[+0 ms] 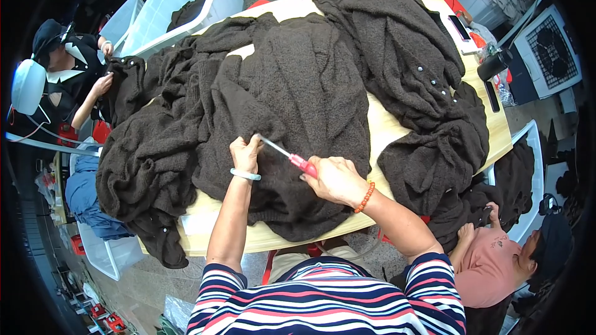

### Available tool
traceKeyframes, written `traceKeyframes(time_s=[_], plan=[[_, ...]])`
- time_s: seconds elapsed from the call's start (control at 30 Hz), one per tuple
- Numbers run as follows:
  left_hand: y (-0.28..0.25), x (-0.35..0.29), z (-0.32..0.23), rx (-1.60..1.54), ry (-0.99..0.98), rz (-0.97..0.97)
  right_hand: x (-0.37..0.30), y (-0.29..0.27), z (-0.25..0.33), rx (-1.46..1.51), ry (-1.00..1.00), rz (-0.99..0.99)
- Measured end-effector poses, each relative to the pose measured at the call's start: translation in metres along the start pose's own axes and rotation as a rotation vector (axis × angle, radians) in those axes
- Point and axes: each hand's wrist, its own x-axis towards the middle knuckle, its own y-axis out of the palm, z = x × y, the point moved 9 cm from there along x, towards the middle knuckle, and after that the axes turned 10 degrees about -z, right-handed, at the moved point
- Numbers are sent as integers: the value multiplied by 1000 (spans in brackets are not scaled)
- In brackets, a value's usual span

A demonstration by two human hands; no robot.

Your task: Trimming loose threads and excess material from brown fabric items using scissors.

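A dark brown knitted garment (304,74) lies spread over the table in front of me. My left hand (246,155), with a pale bangle at the wrist, is closed in a pinch on a fold of its knit. My right hand (338,180) wraps round the red handle of a tool with a thin metal shaft (300,164). The shaft points left and its tip meets the fabric at my left fingertips. What the tip looks like is hidden there. An orange bead bracelet circles my right wrist.
More brown knits with small buttons (428,87) heap across the pale wooden table (391,118). A phone (459,28) and a black bottle (495,65) stand at the right. One person (71,68) handles knitwear at the left, another (496,260) at the lower right. White bins (186,0) flank the table.
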Motion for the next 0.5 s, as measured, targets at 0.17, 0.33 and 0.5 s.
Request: traceKeyframes(time_s=[0.17, 0.33, 0.5], plan=[[13, -9, -31, 74, 142, 13, -4, -5, 1, 2, -2, 23], [23, -15, -53, 170, 187, 115, -10, -21, -1, 4, 38, -8], [32, -17, -65, 224, 280, 113, -14, -28, -8, 32, 45, -38]])
